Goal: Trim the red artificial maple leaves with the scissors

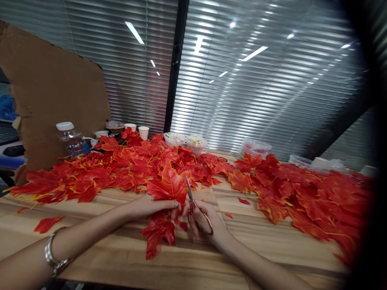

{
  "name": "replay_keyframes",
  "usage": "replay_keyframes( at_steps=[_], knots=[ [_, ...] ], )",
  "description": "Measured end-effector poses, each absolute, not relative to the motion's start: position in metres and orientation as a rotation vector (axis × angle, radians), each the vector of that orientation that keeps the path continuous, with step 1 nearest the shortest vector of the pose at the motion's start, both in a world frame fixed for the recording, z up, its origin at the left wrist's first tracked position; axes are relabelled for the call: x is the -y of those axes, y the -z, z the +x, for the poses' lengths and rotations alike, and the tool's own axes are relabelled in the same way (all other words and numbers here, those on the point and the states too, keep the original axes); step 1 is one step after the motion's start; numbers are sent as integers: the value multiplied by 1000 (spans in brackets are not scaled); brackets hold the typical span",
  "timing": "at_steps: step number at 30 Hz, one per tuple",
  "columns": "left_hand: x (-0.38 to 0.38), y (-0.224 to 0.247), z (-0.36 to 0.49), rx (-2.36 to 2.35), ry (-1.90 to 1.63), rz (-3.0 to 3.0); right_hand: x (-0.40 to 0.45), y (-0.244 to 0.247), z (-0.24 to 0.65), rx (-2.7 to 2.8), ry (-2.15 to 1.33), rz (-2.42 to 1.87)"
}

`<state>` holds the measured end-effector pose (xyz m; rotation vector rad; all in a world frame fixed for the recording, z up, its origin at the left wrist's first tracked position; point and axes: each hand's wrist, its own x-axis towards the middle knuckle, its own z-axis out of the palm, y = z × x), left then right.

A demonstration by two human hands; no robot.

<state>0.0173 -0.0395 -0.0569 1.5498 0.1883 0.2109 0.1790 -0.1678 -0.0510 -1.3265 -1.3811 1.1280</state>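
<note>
Pinched between the thumb and fingers of my left hand point(159, 206) is a red artificial maple leaf point(169, 185), its tips pointing away from me. My right hand point(208, 221) has its fingers through the handles of a pair of scissors point(191, 197) with copper-coloured loops. The blades point up and away, right beside the leaf's right edge; whether they touch it I cannot tell. Below my hands a darker red leaf point(159, 233) shows, and I cannot tell if it lies on the table or hangs from my fingers.
A large heap of red leaves point(130, 165) covers the table's point(121, 262) back left, another pile point(314, 197) the right. Small red scraps point(48, 224) lie about. Behind stand a plastic bottle point(71, 139), paper cups point(143, 132) and clear containers point(254, 147). A cardboard sheet point(57, 88) rises at left.
</note>
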Motion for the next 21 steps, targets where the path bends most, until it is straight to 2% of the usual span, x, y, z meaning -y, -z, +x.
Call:
replay_keyframes(
  at_steps=[8,21],
  knots=[
    [38,55,15,-150,-196,1651,168,47,176,1271,-1190,-1249],
    [36,53,12,-181,-177,1798,168,45,177,1266,-1101,-1304]
  ],
)
